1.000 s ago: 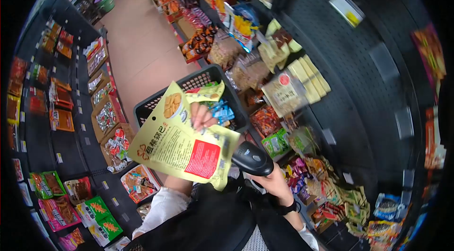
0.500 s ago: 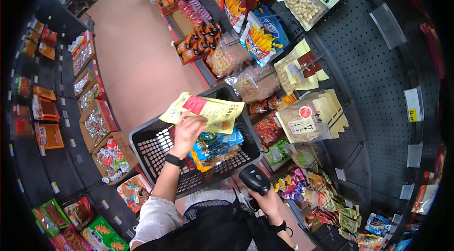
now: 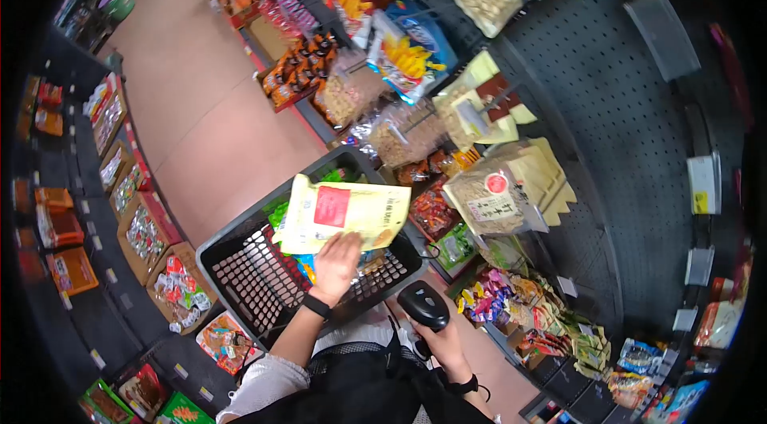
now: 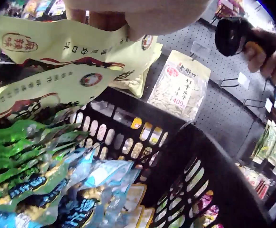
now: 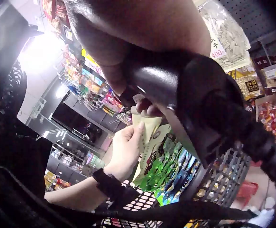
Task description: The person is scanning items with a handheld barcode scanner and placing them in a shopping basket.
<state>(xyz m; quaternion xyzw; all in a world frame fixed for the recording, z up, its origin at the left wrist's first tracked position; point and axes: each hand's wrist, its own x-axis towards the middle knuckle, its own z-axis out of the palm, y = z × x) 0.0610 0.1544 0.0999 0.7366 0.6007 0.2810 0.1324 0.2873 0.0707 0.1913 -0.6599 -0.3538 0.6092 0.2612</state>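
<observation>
At left, beside the pink-floored aisle [image 3: 216, 96], boxed snacks [image 3: 146, 230] are ranged at 9 o'clock from a black basket [image 3: 248, 264], in which green packs [image 4: 28, 147] and blue packs [image 4: 95, 190] are bunched together. Above the basket, a yellow packet [image 3: 363, 212] is held by the left hand [image 3: 337, 264], its near edge pinched between thumb and fingers. From that hand the packet is found at 12 o'clock, in contact, its long axis laid roughly from 9 to 3 o'clock and its red panel [image 3: 331, 206] turned up. A second pale yellow layer is shown beneath it in the left wrist view; whether another packet is there cannot be told. Farther right, a black scanner [image 3: 423, 304] is gripped by the right hand [image 3: 441, 342], fingers wrapped round its handle. From the scanner, the packet is seen between 10 and 11 o'clock, a gap left between the two; the packet is reached more nearly by the left hand. At far right, a seed bag [image 3: 489, 204] is hung at 3 o'clock from the packet.
</observation>
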